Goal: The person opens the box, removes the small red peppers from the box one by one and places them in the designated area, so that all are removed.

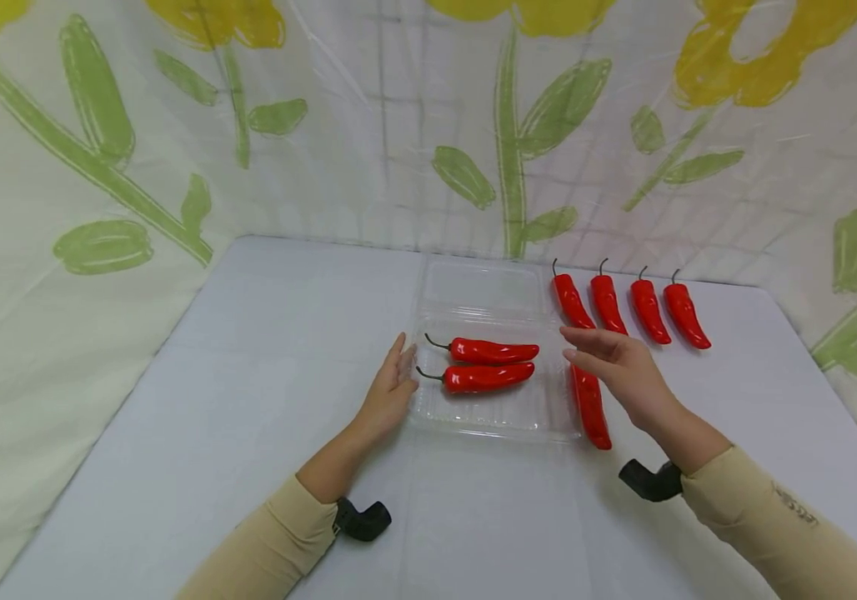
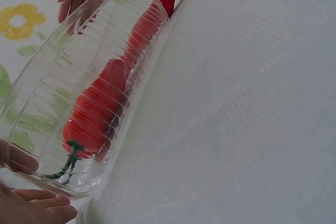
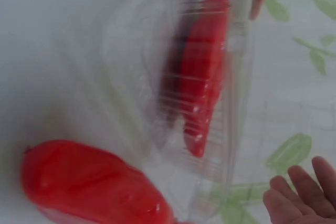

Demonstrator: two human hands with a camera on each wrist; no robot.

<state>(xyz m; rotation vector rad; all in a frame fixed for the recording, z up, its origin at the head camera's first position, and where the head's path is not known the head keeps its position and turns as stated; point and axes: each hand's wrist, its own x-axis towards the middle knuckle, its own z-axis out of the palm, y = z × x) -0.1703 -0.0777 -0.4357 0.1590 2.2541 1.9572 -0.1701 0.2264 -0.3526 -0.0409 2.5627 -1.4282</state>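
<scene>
- We find the clear plastic container near the middle of the table, its lid folded back on the far side.
- Inside, two red peppers lie side by side, stems to the left: upper pepper, lower pepper. We see them through ribbed walls in both wrist views.
- Hands well apart, one at each side of the container. Left hand lies along the left wall, fingers extended.
- Right hand is by the right rim, fingers loosely straight; whether it touches the rim we cannot tell.
- Loose pepper just beside the container's right wall, upper end hidden by the right hand.
- Farther right and back we count a row of four peppers, stems pointing away.
- Both arms: beige sleeves, black wrist pieces.
- Behind the table we note a pale sheet bearing yellow flowers and green leaves.
</scene>
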